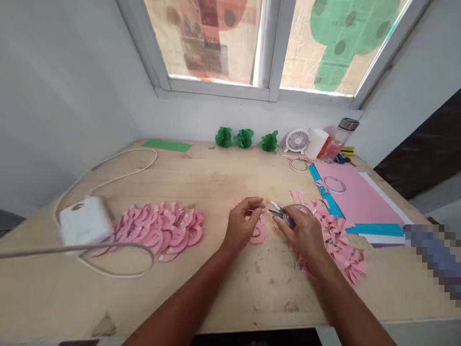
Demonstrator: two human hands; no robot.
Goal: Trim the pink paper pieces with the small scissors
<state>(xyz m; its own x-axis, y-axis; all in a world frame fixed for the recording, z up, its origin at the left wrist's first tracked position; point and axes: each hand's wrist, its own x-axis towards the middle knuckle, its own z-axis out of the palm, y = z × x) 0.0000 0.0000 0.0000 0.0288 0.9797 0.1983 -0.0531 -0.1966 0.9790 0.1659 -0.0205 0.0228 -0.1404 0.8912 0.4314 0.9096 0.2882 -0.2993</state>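
Note:
My right hand (304, 230) is wrapped round a pair of scissors (279, 213), its blades pointing left toward my other hand. Facing it, my left hand (243, 222) has its thumb and fingers pinched on a small piece of pink paper, mostly hidden by the fingertips. Just below and behind the left hand lies a pink paper cutout (258, 236) on the table. Under and beside the right hand spreads a heap of pink paper scraps (338, 240). To the left, rounded pink paper cutouts (158, 233) lie in overlapping rows.
A white box (84, 221) with a pale cable stands on the wooden table (201, 178) at left. Green paper pompoms (244, 138), a small fan (297, 140) and a glass bottle (338, 142) line the wall. Pink sheets (363, 197) with blue strips lie at right.

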